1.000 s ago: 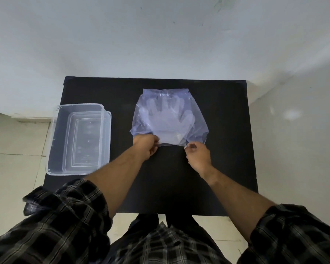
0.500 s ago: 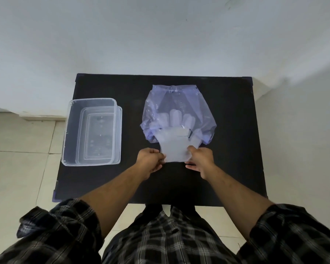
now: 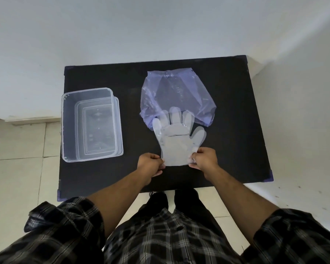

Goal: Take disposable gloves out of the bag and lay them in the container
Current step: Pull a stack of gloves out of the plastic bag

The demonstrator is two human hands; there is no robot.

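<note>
A stack of translucent disposable gloves (image 3: 176,143) lies flat on the black table, fingers pointing away from me, most of it outside the bag. Only the fingertips still overlap the mouth of the crumpled purple plastic bag (image 3: 177,96) behind it. My left hand (image 3: 151,164) pinches the cuff's left corner. My right hand (image 3: 204,158) pinches the cuff's right corner. A clear rectangular plastic container (image 3: 69,126) stands open on the table's left side, well apart from both hands, with nothing in it.
The black table (image 3: 236,111) ends close to my body at the front. A white wall rises behind it, and tiled floor shows on both sides. My legs and plaid shirt fill the lower view.
Both hands have drawn the gloves toward me out of the bag's mouth. One second ago the gloves lay wholly inside the bag; now nearly all of the stack is outside it.
</note>
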